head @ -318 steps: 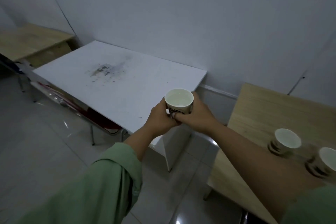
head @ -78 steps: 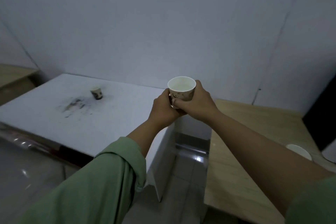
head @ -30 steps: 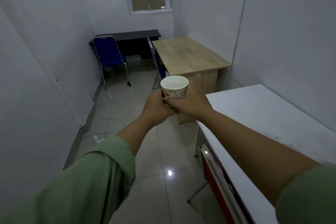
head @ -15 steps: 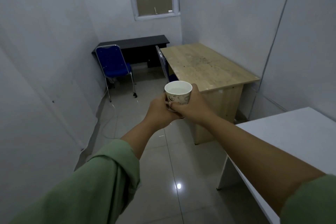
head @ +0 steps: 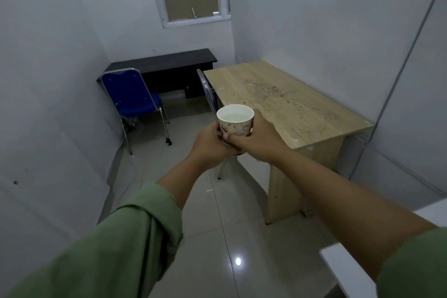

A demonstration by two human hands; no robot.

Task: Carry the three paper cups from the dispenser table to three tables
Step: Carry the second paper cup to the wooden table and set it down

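Cup: a paper cup (head: 235, 123), upright and filled with pale liquid close to the rim, carried out in front at chest height.
Hands: both wrapped around the cup — left hand (head: 210, 146) on its near-left side, right hand (head: 262, 139) round the right, thumbs meeting over the lower wall.
Where it is: in the air above the tiled floor (head: 217, 237), just short of the wooden bench (head: 285, 106), which shows a speckled, dusty top and nothing on it.
Around: a blue chair (head: 131, 101) and a dark desk (head: 164, 65) stand further back; a second chair is tucked against the wooden bench's left edge; a white bench corner (head: 346, 271) sits near the right forearm.
Step in hand: likely the walk-up before setting the cup down.
Risk: the liquid sits high, so a jolt or a tilt on lowering would slop it over — and squeezing the thin wall could do the same.
Risk, placement: set too near the edge, it could be knocked off.
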